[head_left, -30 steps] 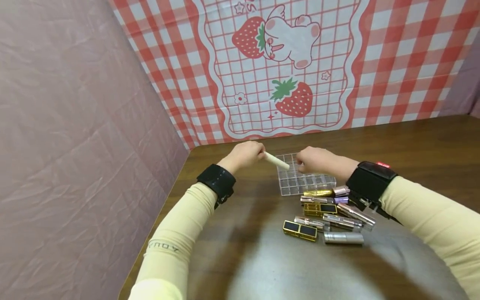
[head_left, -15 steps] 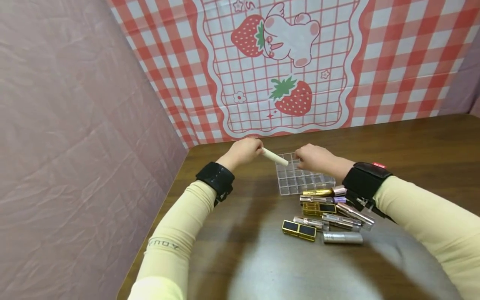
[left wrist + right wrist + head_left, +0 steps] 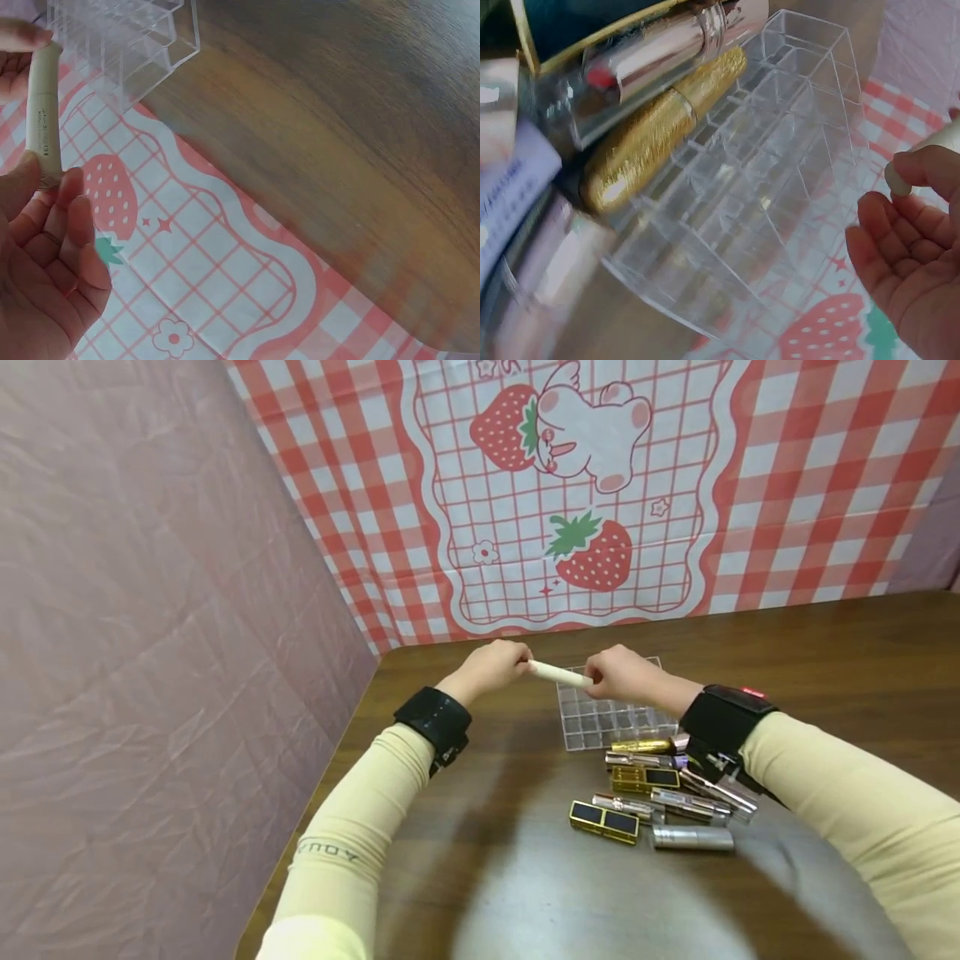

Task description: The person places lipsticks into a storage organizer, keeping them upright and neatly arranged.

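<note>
A cream-coloured lipstick tube [image 3: 558, 673] spans the space between my two hands, over the left part of the clear compartment organizer [image 3: 572, 727]. My left hand [image 3: 493, 668] pinches one end between thumb and fingers. At the other end, my right hand [image 3: 628, 675] grips with thumb and forefinger. Small print and a seam show on the tube [image 3: 45, 112] in the left wrist view. In the right wrist view, the tube's rounded end [image 3: 898, 180] pokes out of the right fingers. The right hand and forearm hide part of the organizer.
Several lipsticks lie in front of the organizer: a gold textured one [image 3: 656, 131] against its edge, a black-and-gold one [image 3: 603, 822] and a silver one [image 3: 693, 837] nearest me. A checked strawberry cloth [image 3: 592, 560] hangs behind the wooden table [image 3: 465, 827].
My right hand has moved left to the tube's free end and now grips it. The tube lies closer to level. The left hand has kept its hold; the view has shifted slightly.
</note>
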